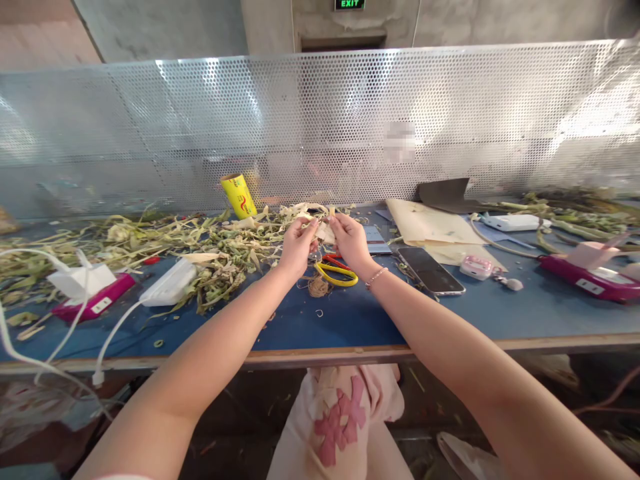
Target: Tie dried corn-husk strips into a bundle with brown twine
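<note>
My left hand and my right hand meet over the middle of the table, fingers pinched. Between them they grip a pale dried plant strip, which looks like a piece of husk or leaf; the fingers hide part of it. Just below lie scissors with yellow and red handles, close to a small ball of brown twine. A heap of dried stalks and leaves spreads beside my left hand, and some pale strips curl behind both hands.
The blue table holds a yellow tube, a phone, a pink case, brown paper and magenta power strips. White cables hang over the front edge at left. A perforated metal screen stands behind.
</note>
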